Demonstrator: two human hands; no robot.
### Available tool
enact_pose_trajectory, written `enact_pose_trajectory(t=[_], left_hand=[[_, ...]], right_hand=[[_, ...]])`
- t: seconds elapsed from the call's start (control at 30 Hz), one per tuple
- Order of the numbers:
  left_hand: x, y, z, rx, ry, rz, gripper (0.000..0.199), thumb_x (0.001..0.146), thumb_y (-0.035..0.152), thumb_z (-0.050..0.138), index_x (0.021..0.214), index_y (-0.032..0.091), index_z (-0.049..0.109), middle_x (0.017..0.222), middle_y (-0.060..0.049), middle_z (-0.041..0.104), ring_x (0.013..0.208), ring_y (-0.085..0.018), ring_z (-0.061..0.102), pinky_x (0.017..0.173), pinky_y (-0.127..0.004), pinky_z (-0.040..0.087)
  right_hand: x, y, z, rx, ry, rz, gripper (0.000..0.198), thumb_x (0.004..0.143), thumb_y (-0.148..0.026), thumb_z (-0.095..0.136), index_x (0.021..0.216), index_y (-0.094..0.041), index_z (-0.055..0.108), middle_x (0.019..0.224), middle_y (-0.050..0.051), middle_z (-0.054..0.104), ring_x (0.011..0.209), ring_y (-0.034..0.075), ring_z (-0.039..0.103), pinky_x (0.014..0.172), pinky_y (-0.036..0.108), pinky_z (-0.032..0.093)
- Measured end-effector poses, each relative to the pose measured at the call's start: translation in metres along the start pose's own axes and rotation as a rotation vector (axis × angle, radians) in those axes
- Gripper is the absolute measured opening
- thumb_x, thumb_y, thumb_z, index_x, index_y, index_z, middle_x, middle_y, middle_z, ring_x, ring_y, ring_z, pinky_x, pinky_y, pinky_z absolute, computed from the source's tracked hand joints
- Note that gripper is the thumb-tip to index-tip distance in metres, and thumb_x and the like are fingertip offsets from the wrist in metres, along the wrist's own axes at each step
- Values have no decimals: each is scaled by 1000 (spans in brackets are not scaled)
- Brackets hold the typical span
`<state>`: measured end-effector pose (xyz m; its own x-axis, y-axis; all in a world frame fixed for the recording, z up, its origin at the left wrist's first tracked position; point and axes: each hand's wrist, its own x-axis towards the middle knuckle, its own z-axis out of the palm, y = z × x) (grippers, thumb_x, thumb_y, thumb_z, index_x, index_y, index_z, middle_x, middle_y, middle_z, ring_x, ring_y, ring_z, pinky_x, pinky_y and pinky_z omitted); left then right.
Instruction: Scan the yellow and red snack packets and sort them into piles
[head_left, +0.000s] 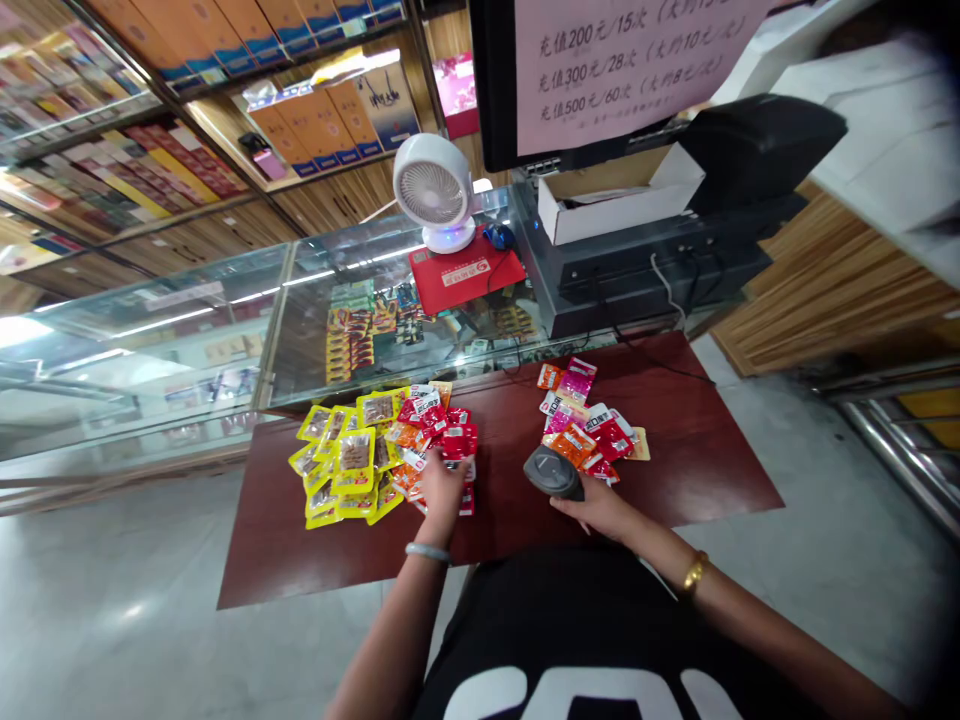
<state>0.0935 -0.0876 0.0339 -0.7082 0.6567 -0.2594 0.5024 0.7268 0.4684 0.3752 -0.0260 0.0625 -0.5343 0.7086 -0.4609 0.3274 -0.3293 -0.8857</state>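
Observation:
My right hand is closed around a dark grey handheld barcode scanner, held over the front of the brown table. Just beyond it lies a loose heap of small snack packets in red, orange, pink and white. My left hand reaches into another pile of red and orange snack packets, its fingers bent on a packet at the near side; the fingertips are partly hidden. Touching that pile on the left is a stack of yellow snack packs with clear windows showing brown contents.
Behind the brown table stands a glass display counter carrying a white fan, a red mat and a blue mouse. A dark cash drawer with an open white box is at right. Shelves of boxes line the back.

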Motion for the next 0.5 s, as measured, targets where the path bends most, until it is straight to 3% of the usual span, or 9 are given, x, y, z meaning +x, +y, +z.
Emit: enact_pose_trajectory(t=[0.07, 0.13, 0.23, 0.33, 0.5], left_hand=[[6, -1, -15, 104, 237, 46, 57, 79, 43, 68, 126, 16, 49, 126, -19, 58, 125, -36, 50, 101, -48, 38], [7, 8, -17, 151, 280, 146, 48, 83, 40, 64, 123, 17, 51, 127, -17, 58, 126, -34, 48, 105, -48, 35], [-2, 36, 11, 134, -32, 346, 26, 86, 39, 62, 103, 20, 61, 107, -10, 65, 108, -27, 57, 98, -40, 41], [-18, 69, 55, 125, -338, 491, 25, 85, 44, 64, 95, 21, 65, 99, -8, 68, 98, -23, 61, 91, -34, 43], [-30, 101, 106, 208, -479, 451, 34, 80, 46, 70, 99, 18, 66, 104, -13, 69, 100, -25, 62, 85, -32, 44]], right_hand=[[-4, 5, -2, 17, 2, 22, 53, 68, -48, 80, 111, -18, 70, 115, 11, 75, 115, 35, 65, 104, 54, 45], [-9, 9, -5, 24, 17, 35, 53, 68, -48, 79, 110, -18, 70, 114, 11, 75, 113, 36, 66, 104, 54, 45], [-18, 11, -12, 15, 47, 59, 50, 69, -46, 78, 109, -17, 70, 104, 10, 77, 106, 36, 68, 99, 52, 49], [-28, 13, -19, 2, 71, 93, 44, 70, -47, 78, 104, -19, 72, 87, 7, 78, 95, 34, 71, 88, 47, 55], [-38, 23, -29, -64, 87, 178, 52, 71, -51, 73, 108, -15, 70, 86, 9, 77, 92, 34, 71, 82, 46, 56]])
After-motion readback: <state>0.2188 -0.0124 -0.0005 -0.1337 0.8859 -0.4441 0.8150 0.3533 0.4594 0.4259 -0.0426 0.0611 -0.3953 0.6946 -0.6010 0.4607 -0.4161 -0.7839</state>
